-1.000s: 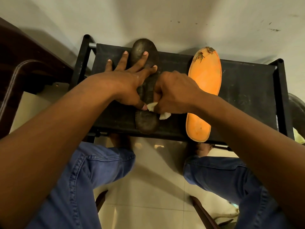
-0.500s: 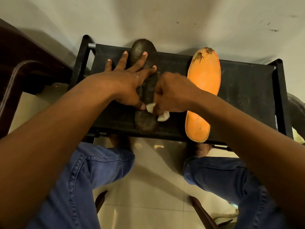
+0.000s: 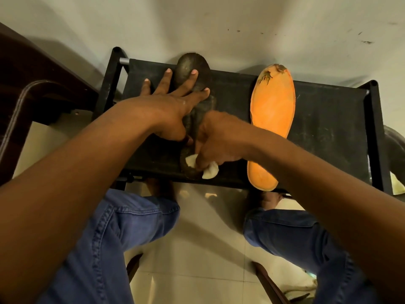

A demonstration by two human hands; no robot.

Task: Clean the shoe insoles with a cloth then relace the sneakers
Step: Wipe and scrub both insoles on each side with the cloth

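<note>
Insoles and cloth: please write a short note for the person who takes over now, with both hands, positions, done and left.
Left hand: fingers spread flat, pressing the dark insole onto the black rack.
Right hand: grips the white cloth against the dark insole's near end.
Orange insole: lies to the right on the rack, untouched by either hand, far tip worn.
Done: wiping of the dark insole is under way.
Left: finish it, wipe the orange one, relace the sneakers; no sneakers or laces are in view.

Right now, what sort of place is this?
Probably a home, perhaps near an entryway: a black fabric-topped shoe rack against a plain wall, a tiled floor, and dark wooden furniture at the left.
</note>
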